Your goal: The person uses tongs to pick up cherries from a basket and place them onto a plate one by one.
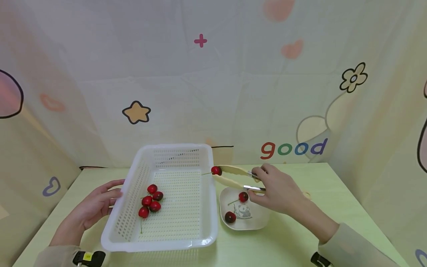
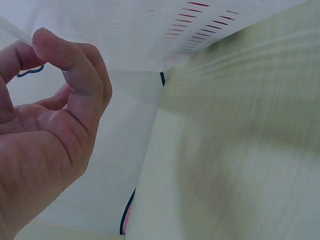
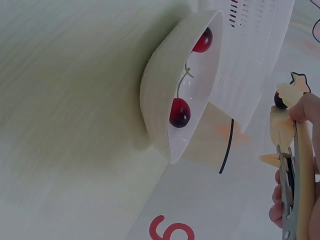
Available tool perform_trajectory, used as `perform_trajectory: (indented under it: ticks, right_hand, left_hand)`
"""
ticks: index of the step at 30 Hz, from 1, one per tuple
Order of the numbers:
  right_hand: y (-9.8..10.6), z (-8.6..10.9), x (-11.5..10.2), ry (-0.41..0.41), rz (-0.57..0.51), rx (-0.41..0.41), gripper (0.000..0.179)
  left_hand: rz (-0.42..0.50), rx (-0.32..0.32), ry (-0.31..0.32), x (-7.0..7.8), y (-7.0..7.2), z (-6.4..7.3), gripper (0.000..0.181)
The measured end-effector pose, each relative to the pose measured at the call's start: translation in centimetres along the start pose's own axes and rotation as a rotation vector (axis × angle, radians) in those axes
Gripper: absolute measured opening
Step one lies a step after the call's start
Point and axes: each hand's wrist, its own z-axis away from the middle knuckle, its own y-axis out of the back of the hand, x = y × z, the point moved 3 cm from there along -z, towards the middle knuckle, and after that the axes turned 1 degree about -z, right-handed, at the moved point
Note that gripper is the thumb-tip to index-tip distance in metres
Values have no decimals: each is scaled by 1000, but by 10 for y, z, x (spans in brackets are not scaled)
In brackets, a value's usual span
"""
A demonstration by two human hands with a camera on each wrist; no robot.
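Observation:
A white perforated basket [image 1: 173, 243] holds several red cherries [image 1: 155, 206] in its left half. My left hand [image 1: 96, 204] grips the basket's left rim with curled fingers; in the left wrist view the fingertips [image 2: 47, 47] meet that rim. My right hand [image 1: 275, 187] holds metal tongs [image 1: 255, 188] with cream tips. Between the tips is a stemmed cherry [image 1: 216, 170], by the basket's right rim and above the table; the fingers partly cover the tongs [image 3: 298, 185]. Below this hand sits a small white bowl [image 1: 260, 222] with two dark red cherries [image 1: 230, 217].
The pale green table [image 1: 333, 207] ends at a printed cloth backdrop [image 1: 213, 92] behind and at both sides. The bowl stands close to the basket's right side, and its wall [image 3: 162, 82] rises from the table.

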Motion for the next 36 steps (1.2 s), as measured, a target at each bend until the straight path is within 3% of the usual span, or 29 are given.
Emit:
perform_trajectory:
  ticks: [5,17,25,36]
  right_hand:
    - [1,12,9,-27,15,-7,45]
    - [-3,45,28,-88,22,-30,46]
    - [-3,65,32,-94,48,-39,43]
    - [2,78,39,-103,104,-71,42]
  left_hand:
    - [14,-13,-15,1,0,0,47]
    - [13,3,6,1,-1,0,52]
    - [24,3,7,0,-1,1,49]
    - [32,-9,5,0,0,0,48]
